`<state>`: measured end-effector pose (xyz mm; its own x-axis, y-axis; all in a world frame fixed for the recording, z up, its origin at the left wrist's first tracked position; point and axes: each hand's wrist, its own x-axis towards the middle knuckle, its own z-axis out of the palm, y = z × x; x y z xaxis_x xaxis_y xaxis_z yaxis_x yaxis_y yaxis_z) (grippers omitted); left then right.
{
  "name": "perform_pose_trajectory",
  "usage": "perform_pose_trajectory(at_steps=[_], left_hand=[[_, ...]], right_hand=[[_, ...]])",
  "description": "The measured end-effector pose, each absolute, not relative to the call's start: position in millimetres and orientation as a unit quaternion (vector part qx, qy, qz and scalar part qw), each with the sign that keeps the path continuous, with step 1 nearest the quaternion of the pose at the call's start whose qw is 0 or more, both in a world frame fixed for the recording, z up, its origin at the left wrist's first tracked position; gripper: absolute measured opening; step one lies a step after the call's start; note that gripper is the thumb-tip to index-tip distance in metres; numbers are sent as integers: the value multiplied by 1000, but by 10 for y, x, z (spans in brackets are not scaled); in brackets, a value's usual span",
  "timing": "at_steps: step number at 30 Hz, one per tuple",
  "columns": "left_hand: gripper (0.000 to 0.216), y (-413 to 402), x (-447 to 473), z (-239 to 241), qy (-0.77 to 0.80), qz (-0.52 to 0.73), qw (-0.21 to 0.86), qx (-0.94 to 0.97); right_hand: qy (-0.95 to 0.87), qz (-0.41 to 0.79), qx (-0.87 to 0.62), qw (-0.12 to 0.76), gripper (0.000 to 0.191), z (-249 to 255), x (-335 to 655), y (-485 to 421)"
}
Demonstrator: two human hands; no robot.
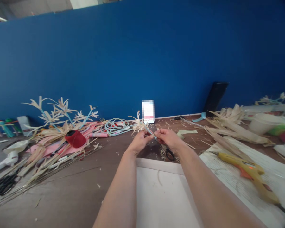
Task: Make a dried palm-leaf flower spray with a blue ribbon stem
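In the middle of the head view, both hands are closed around a handmade husk flower. Its pale, curled petals (pixel 139 125) rise above my left hand (pixel 141 141), and its light-blue stem (pixel 150 130) slants down to the right. My left thumb and fingers pinch that stem. At the stem's lower end, my right hand (pixel 166 138) closes in a pinch near the left fingertips. The fingers partly hide the lower stem. Black-handled scissors (pixel 170 154) lie on the table just below my right hand.
A lit phone (pixel 148 111) leans against the blue wall (pixel 133 63). Right: a yellow glue gun (pixel 249 174) on paper, dried husks (pixel 242 123). Left: a light-blue cord coil (pixel 116 126), a red spool (pixel 75 138), several finished flowers (pixel 64 109). A white board (pixel 161 196) lies below my arms.
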<state>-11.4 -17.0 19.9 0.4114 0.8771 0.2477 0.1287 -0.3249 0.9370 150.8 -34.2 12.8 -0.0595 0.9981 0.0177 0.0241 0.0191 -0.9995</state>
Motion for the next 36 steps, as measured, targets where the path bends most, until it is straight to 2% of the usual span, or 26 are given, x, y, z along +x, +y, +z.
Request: perform_pose_trajectory(at_steps=[13,22,31,36], left_hand=[[24,-59,-112,66,404,425,495,641],[15,-46,-76,95,447,444,436,643],[13,-54,-62,117,482,464,402,625],[15,-20,-66,75,464,481,442,599]], right_hand=[[-594,387,-517,480,22,162,1433,-359],[-634,266,-526,501,16,208,1357,-407],[-552,384,-509,537,19,86,1356,-311],[-482,441,-534,536,24,116,1372,-310]])
